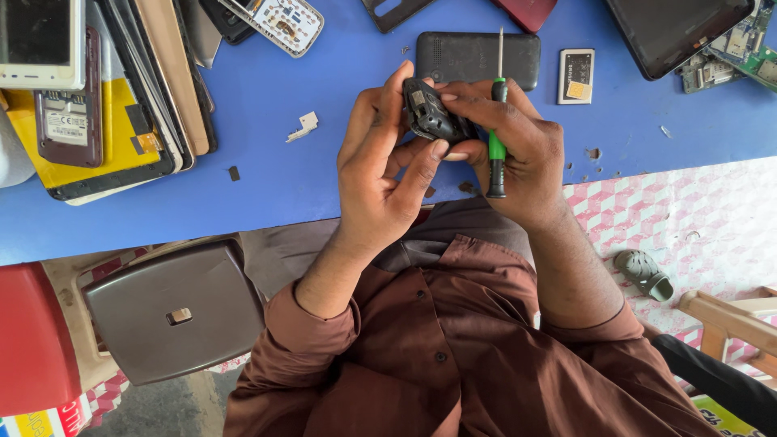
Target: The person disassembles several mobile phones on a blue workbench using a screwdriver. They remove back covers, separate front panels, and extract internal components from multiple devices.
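My left hand (380, 174) and my right hand (518, 154) meet above the near edge of a blue table (283, 174). Together they hold a small black phone body (430, 115), tilted, with its inner side showing. My left thumb and fingers wrap its left end. My right hand also keeps a green-handled screwdriver (495, 146) upright between its fingers, the thin metal tip pointing away from me. Just beyond the hands lies a black phone back cover (477, 58).
A phone battery (575, 76) lies right of the cover. Stacked phones and screens (105, 89) fill the table's left; a circuit board (283, 20) and dark tablet (672, 28) sit at the far edge. A grey stool (174, 311) stands at my left, a sandal (643, 273) on the floor.
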